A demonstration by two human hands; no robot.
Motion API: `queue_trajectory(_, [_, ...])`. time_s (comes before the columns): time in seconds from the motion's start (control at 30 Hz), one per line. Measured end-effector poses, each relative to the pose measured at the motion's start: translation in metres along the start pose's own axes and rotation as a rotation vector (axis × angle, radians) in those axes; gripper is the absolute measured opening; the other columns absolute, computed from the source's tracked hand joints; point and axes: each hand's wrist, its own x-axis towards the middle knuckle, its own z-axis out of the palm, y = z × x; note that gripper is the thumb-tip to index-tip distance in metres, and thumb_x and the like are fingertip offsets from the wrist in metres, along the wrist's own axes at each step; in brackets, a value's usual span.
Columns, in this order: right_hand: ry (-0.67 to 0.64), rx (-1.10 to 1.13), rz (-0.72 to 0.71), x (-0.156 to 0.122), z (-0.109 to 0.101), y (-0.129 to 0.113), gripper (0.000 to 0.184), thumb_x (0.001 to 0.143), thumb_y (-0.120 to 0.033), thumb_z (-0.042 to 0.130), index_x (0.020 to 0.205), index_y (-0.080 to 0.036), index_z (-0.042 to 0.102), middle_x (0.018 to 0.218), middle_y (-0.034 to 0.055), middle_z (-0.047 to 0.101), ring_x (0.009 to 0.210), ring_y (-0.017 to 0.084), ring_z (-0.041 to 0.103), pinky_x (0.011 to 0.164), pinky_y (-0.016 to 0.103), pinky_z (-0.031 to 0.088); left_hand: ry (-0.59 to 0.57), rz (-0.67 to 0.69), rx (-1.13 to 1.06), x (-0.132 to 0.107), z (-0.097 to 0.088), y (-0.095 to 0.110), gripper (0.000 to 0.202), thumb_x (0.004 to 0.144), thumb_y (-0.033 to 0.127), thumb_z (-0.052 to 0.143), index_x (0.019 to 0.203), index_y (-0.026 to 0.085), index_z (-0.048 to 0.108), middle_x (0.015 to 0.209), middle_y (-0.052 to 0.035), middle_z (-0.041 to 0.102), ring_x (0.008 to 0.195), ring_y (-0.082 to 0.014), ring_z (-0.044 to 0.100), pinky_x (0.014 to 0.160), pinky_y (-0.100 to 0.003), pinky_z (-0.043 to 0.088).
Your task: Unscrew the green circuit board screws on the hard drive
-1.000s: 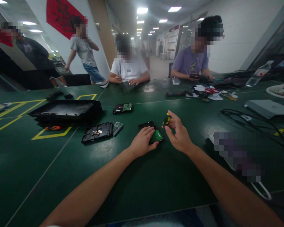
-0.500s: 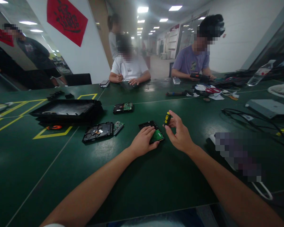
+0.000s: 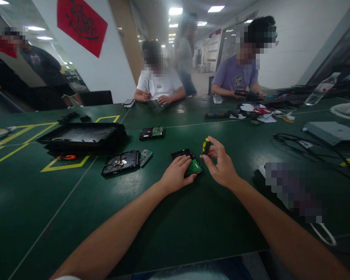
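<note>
Behind the seated people a standing person has walked across to the right, while the right hand (image 3: 220, 165) has sunk only a touch and the left hand (image 3: 175, 174) lies where it was. That left hand is clamped on the hard drive (image 3: 183, 154), fingers over its top and thumb at the near edge by the green circuit board (image 3: 195, 167), pinning it to the counter (image 3: 163, 217). Just right of it, the right hand pinches the yellow-and-black screwdriver (image 3: 205, 146) between thumb and fingertips, handle up, its tip hidden behind the fingers and pointed down at the drive's far right corner.

As I judge it, the work goes best with the driver held square to the board, light downward pressure, turns made by the fingertips alone, and the left hand's fingers kept off the screw so the drive cannot spin.

Well to the left of the left hand sits a shallow black tray (image 3: 81, 136); only its shiny floor shows, and anything small in it is too dim to tell. Between tray and hand lies an opened drive (image 3: 121, 162) with a loose board (image 3: 146, 156) touching its right edge
</note>
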Motion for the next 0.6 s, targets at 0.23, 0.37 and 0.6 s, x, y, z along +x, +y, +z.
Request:
queue_trajectory(0.23, [0.024, 0.002, -0.003, 0.0011, -0.0009, -0.0036, 0.069, 0.100, -0.032, 0.061, 0.161, -0.035, 0.029, 0.118, 0.0082, 0.067, 0.097, 0.024, 0.070, 0.094, 0.049, 0.062, 0.001, -0.002, 0.002, 0.0000, -0.0019, 0.0018, 0.062, 0.094, 0.047, 0.069, 0.143, 0.012, 0.058, 0.149, -0.0175, 0.059, 0.143, -0.0351, 0.050, 0.123, -0.052, 0.041])
queue_trajectory(0.37, [0.023, 0.000, 0.009, 0.0005, -0.0008, -0.0039, 0.068, 0.101, -0.033, 0.060, 0.162, -0.034, 0.027, 0.118, 0.0086, 0.068, 0.097, 0.025, 0.070, 0.094, 0.051, 0.062, -0.001, -0.004, -0.012, 0.0001, -0.0026, 0.0023, 0.060, 0.093, 0.046, 0.069, 0.144, 0.016, 0.058, 0.150, -0.0159, 0.059, 0.144, -0.0346, 0.050, 0.122, -0.054, 0.041])
queue_trajectory(0.6, [0.030, -0.064, -0.017, 0.0009, -0.0023, -0.0058, 0.071, 0.099, -0.035, 0.064, 0.162, -0.038, 0.030, 0.117, 0.0075, 0.067, 0.096, 0.025, 0.070, 0.089, 0.050, 0.065, -0.008, -0.004, -0.013, 0.0004, -0.0037, 0.0028, 0.061, 0.094, 0.047, 0.068, 0.144, 0.013, 0.057, 0.150, -0.0178, 0.059, 0.144, -0.0349, 0.050, 0.122, -0.053, 0.041])
